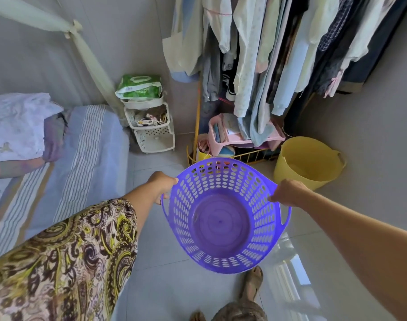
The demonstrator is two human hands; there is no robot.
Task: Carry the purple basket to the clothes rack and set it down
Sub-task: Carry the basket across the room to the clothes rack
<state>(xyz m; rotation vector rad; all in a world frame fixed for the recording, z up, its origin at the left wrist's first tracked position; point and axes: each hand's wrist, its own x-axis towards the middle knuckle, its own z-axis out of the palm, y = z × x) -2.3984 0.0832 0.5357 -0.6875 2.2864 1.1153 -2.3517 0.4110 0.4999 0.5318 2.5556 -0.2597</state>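
Purple basket (223, 218) — fingertips hidden behind rim

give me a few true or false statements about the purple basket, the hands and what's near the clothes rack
1. Both hands hold the purple basket by its rim, left hand on one side and right hand on the other. True.
2. The purple basket is full of clothes. False: it is empty, its bare bottom shows.
3. A yellow bucket stands on the floor beside the clothes rack. True.
4. The clothes rack is bare. False: many garments hang on it.
5. The white storage cart has a green package on top. True.
6. The yellow bucket sits on the bed. False: it is on the floor, on the far side of the rack from the bed.
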